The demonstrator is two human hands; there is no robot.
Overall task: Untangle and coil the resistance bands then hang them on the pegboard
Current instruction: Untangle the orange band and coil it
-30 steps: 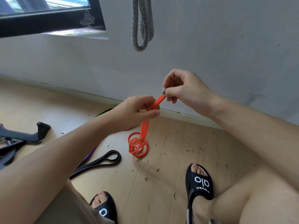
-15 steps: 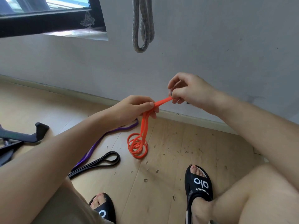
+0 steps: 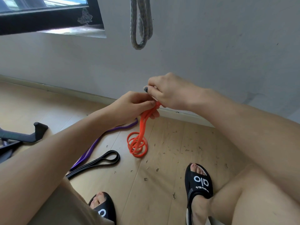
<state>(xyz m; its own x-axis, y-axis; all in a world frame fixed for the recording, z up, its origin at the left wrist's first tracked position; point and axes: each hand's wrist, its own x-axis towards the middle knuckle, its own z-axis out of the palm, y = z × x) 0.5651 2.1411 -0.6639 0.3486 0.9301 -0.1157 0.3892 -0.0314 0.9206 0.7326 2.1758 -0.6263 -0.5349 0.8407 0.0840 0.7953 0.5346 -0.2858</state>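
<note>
Both hands raised before wall, touching. Left hand (image 3: 129,106) curled round upper end of orange band (image 3: 140,132); right hand (image 3: 168,93) pinching same end from above. Strands hanging down to tangled loops resting on wood floor (image 3: 170,159). Purple band (image 3: 97,142) lying on floor left of orange loops, partly behind left forearm. Black band (image 3: 103,159) on floor just beside purple one. Grey rope (image 3: 141,25) hanging on wall above. Black sandals (image 3: 199,181) on feet below.
</note>
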